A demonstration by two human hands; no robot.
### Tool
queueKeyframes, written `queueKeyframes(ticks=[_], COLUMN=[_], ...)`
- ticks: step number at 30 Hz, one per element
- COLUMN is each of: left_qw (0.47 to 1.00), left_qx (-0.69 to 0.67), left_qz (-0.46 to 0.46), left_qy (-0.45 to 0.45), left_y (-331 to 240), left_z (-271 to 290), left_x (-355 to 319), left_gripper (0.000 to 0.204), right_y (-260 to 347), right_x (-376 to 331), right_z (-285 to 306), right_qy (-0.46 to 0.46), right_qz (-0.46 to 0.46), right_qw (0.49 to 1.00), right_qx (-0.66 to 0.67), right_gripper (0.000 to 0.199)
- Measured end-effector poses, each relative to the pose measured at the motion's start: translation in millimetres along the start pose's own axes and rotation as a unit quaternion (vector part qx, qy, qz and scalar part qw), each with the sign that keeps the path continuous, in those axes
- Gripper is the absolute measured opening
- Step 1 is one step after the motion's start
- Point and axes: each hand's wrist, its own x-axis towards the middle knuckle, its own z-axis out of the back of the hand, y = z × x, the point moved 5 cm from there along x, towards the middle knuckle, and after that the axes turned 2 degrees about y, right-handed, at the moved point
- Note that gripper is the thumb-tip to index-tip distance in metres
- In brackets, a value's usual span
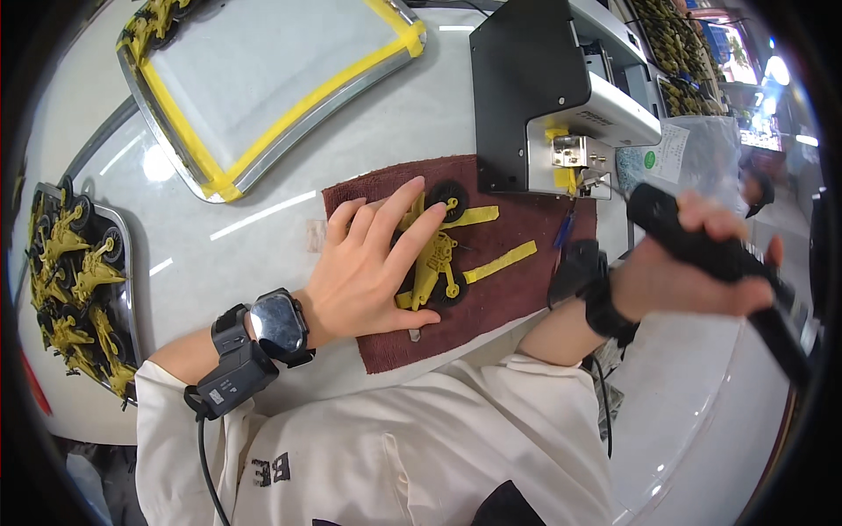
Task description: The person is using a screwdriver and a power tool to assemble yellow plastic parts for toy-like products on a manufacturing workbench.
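A yellow toy motorcycle (431, 263) with black wheels lies on its side on a brown cloth (386, 346). My left hand (368, 245) rests over it, fingers stretched and spread, covering part of its left side. The index fingertip touches the upper wheel, while the thumb lies beside the lower end. Two strips of yellow tape (500, 262) lie on the cloth at the model's right. Raised at the right, my right hand (693, 259) is closed round a black cylindrical tool (660, 215); motion blur keeps me from telling its exact kind.
At left, a metal tray (132, 280) holds several yellow toy motorcycles. A metal-framed panel edged with yellow tape (298, 110) lies at the back left. Behind the cloth stands a black and white machine (531, 96). A clear plastic bag (710, 158) is at the right.
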Motion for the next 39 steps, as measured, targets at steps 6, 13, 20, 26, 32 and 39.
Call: queueKeyframes(ticks=[6,13,20,26,32,39], left_qw=[0.999,0.999,0.998,0.997,0.997,0.998], left_qx=[-0.037,-0.035,-0.051,-0.064,-0.066,-0.054], left_qz=[0.013,0.009,0.027,0.022,0.023,0.027], left_qy=[-0.022,-0.005,-0.009,-0.034,-0.023,-0.006], left_y=[-1,-2,1,5,8,7], left_z=[3,0,2,1,1,0], left_x=[-5,-9,-6,-7,-8,-5], left_gripper=[0.108,0.11,0.109,0.106,0.106,0.103], right_y=[-14,28,16,4,9,0], right_x=[-14,-84,-100,-112,-112,-112], right_z=[-13,-42,-70,-78,-76,-85], right_qy=[0.046,0.194,0.192,0.22,0.189,0.268], right_qz=[-0.089,-0.121,-0.129,-0.191,-0.143,-0.189], right_qw=[0.994,0.919,0.943,0.893,0.902,0.885], right_qx=[-0.041,0.322,0.239,0.343,0.36,0.331], right_gripper=[0.069,0.077,0.083,0.09,0.088,0.055])
